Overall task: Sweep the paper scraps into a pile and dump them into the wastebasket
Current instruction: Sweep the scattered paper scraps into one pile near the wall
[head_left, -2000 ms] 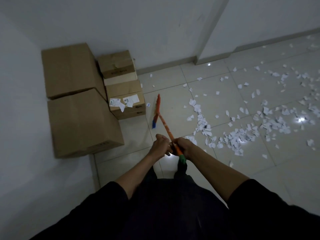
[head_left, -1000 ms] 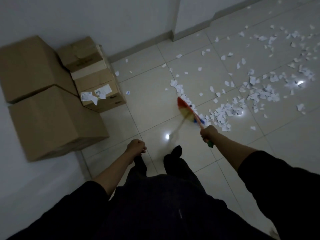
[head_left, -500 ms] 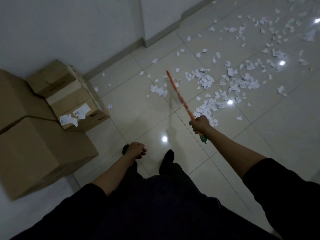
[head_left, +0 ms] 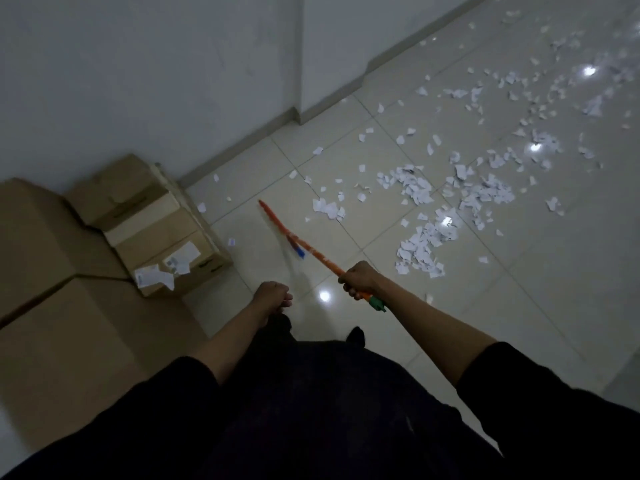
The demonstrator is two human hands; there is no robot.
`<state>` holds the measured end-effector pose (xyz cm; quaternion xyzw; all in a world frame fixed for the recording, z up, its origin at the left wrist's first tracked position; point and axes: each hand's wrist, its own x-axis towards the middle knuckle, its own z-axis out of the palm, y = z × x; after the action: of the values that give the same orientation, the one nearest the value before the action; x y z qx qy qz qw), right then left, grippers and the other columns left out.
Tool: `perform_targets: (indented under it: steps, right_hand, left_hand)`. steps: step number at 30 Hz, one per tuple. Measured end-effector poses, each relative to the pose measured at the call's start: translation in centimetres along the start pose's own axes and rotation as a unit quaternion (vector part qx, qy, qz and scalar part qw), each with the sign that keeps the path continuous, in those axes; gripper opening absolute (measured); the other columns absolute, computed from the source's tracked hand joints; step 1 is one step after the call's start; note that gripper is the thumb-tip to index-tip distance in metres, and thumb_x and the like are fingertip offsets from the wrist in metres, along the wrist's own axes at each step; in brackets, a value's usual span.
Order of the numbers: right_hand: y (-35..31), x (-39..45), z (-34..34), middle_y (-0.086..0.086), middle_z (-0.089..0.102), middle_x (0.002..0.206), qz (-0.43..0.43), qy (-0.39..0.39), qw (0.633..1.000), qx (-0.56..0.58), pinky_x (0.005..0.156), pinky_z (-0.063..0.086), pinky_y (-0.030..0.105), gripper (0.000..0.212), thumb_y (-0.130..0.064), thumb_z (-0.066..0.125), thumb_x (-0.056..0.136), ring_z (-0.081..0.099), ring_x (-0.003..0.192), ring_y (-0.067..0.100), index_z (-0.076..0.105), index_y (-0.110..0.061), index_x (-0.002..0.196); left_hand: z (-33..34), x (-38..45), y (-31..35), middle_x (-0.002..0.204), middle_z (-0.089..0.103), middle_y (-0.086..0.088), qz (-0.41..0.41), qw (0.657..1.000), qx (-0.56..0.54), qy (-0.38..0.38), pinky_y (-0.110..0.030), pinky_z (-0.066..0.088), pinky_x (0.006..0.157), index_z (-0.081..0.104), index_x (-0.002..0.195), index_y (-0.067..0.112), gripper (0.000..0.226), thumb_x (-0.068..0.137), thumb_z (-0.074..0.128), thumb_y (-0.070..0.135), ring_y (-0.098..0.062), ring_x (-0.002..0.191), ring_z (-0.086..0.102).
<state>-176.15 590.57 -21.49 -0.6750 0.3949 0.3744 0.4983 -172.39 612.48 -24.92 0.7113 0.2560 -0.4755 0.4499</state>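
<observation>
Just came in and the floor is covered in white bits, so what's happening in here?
A person is sweeping torn white paper scraps on the pale tiled floor. The right hand grips the orange broom handle, its far end near the stacked brown cardboard boxes. The left hand is curled and holds nothing. The scraps lie in loose clumps and strays, not one pile. No wastebasket is in view.

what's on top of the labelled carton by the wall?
A smaller cardboard box is stacked on the labelled carton, with a pale layer between them. What either holds is hidden; both are closed.
</observation>
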Motion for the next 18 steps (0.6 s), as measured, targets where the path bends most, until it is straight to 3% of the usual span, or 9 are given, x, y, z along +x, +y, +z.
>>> perform_targets:
  steps: [7,18]
  right_hand:
    - [-8.6,1.8,7.4,0.010,0.052,0.067,0.024,-0.052,0.998,-0.008,0.038,0.036,0.020,0.009,-0.009,0.055,0.092,0.042,0.046,0.013,0.055,0.001,0.091]
    - [-16.0,4.9,15.3,0.007,0.041,0.063,0.077,-0.118,0.990,0.021,0.033,0.028,0.017,0.017,0.003,0.040,0.091,0.035,0.036,0.008,0.045,-0.006,0.077]
  left_hand:
    - [-9.4,2.2,1.2,0.083,0.064,-0.012,-0.006,1.000,-0.007,0.026,-0.025,0.044,0.056,0.058,0.090,0.005,0.013,0.093,0.047,0.011,-0.019,0.070,0.059]
    - [-15.2,2.9,0.8,0.083,0.067,-0.007,-0.021,0.994,-0.088,0.057,-0.025,0.044,0.055,0.059,0.108,0.003,0.024,0.092,0.048,0.015,-0.018,0.072,0.063]
